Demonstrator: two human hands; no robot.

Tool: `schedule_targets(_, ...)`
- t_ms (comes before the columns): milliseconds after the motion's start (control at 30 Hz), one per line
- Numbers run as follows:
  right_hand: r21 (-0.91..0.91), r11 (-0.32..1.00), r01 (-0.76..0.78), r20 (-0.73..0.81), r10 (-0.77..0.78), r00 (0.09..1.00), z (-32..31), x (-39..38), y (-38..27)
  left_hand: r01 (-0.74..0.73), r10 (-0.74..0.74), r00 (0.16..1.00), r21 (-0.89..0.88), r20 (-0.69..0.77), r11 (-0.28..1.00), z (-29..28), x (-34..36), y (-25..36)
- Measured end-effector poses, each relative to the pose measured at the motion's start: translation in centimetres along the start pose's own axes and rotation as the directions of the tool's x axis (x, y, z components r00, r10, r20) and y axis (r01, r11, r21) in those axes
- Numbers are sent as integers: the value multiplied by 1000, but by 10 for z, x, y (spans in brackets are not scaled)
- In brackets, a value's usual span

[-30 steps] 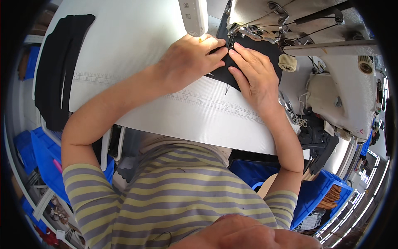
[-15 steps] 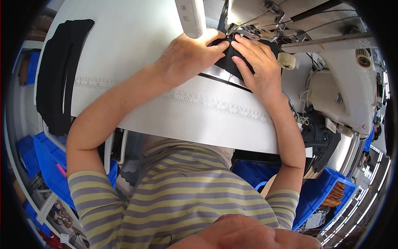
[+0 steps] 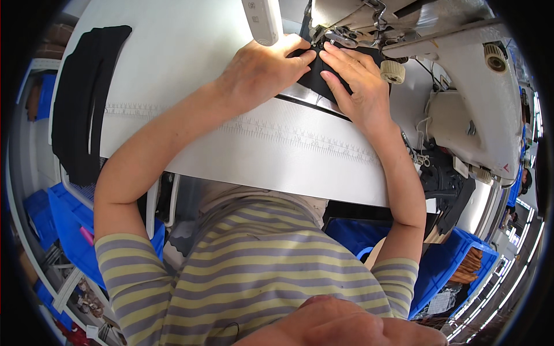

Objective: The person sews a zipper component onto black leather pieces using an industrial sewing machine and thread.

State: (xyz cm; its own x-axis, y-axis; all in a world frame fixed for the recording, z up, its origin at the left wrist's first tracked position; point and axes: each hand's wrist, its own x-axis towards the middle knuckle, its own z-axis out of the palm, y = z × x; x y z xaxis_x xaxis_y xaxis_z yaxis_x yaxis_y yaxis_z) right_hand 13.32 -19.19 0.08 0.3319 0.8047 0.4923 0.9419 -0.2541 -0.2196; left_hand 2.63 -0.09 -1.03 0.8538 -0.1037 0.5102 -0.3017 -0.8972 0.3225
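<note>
A piece of black fabric (image 3: pixel 312 79) lies under the needle area of a white sewing machine (image 3: pixel 478 124). My left hand (image 3: pixel 257 68) is at its left edge, with thumb and forefinger closed on the cloth close to the presser foot (image 3: pixel 318 38). On the right part of the same fabric rests my right hand (image 3: pixel 363 86). Its fingers stretch flat toward the foot and its thumb is held apart. The fingertips of both hands nearly meet just in front of the needle area. The stitching point itself is too small and dark to make out.
A stack of black cut pieces (image 3: pixel 83 104) lies on the white table (image 3: pixel 184 52) at far left. A white lamp-like arm (image 3: pixel 262 22) hangs above my left hand. Blue bins (image 3: pixel 453 268) stand below on both sides. Black scraps (image 3: pixel 444 187) sit at right.
The view has shifted slightly. Both hands stay on the black fabric by the presser foot, with only small movement of the fingers.
</note>
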Motion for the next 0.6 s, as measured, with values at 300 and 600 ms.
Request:
schedule_targets(300,43,809,-587,-23,588,808,-46,-6,86,2,-2,1000,31,3,1000,2,-2,-2)
schedule_targets(600,-392,805,-445,239,556,796,-56,24,203,-62,62,998,3,11,998,-8,-3,-5)
